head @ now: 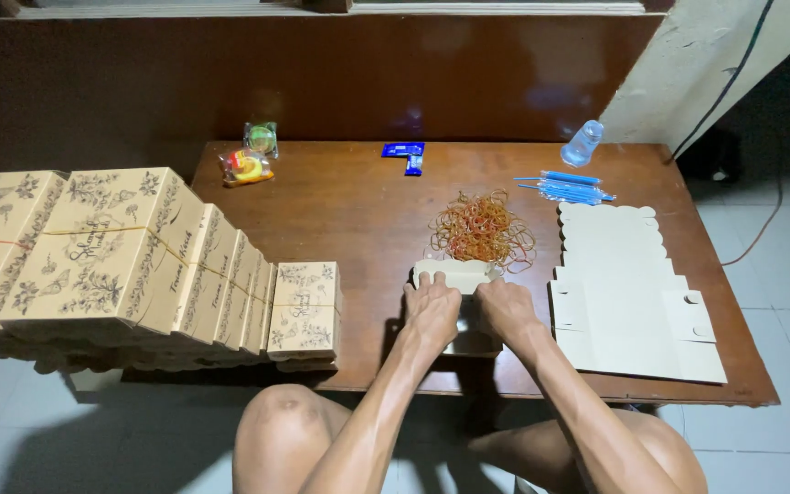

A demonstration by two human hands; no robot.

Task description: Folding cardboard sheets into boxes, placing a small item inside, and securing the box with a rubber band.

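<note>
A small cream cardboard box [454, 272] sits near the front edge of the brown wooden table [349, 210], half folded. My left hand [432, 309] presses on its left side and my right hand [507, 309] on its right side, fingers curled over the cardboard. Most of the box is hidden under both hands. Just behind it lies a loose heap of orange and yellow rubber bands [482, 227].
A stack of flat cream box blanks [628, 293] lies at the right. Folded printed boxes [139, 261] bound with bands line the left. At the back are blue plastic spoons [564, 187], a clear bottle [582, 144], blue packets [404, 154] and wrapped snacks [250, 160].
</note>
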